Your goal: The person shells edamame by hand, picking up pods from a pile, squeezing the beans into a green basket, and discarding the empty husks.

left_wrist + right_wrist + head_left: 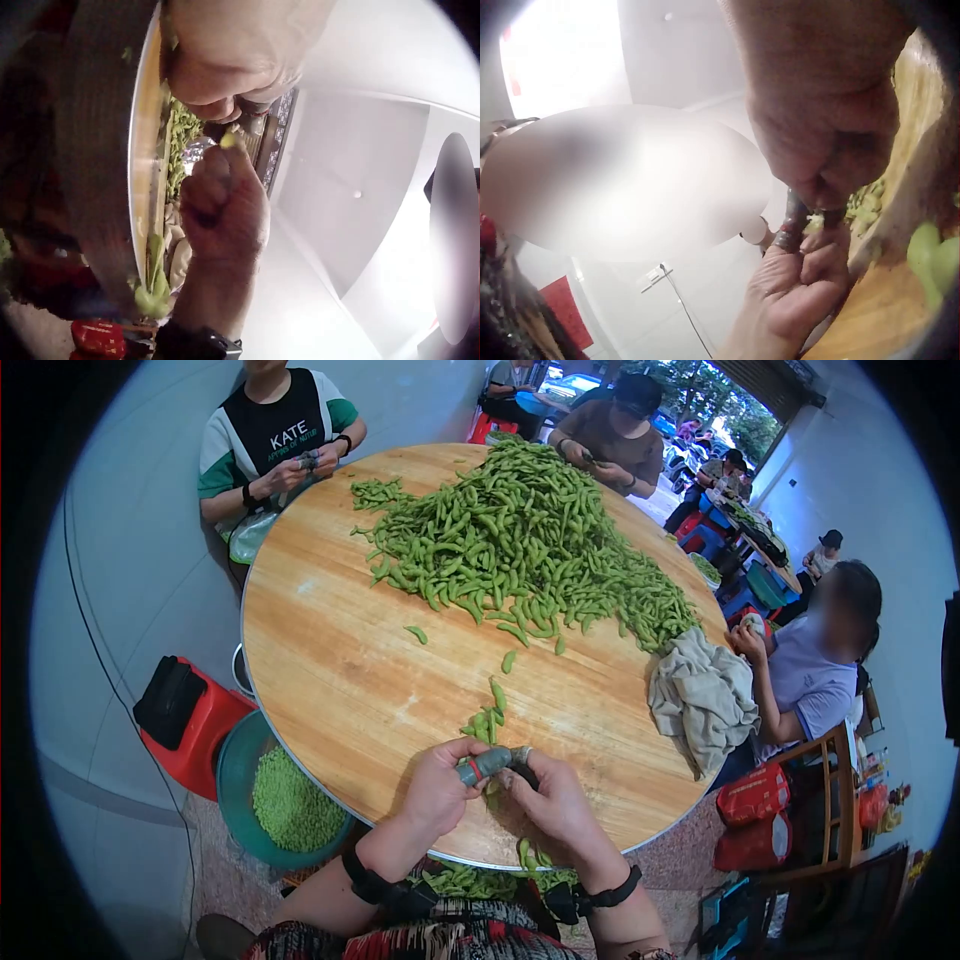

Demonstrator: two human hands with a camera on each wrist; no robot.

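Fingers of my left hand [435, 790] and right hand [552, 796] curled in, tips close together at 6 o'clock of counter [330, 650], small green pod [815, 223] pinched between; exact grip partly hidden. Grey wrap [490, 763] on left digit may dull feel, letting pod slip. Loose pods [484, 723], just toward 12, risk scattering if knuckles nudge them. Basin [234, 790] sits low at 8; hasty toss could miss.

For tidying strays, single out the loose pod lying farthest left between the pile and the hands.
The lone pod below the left part of the pile in the head view; the other strays all lie farther right.
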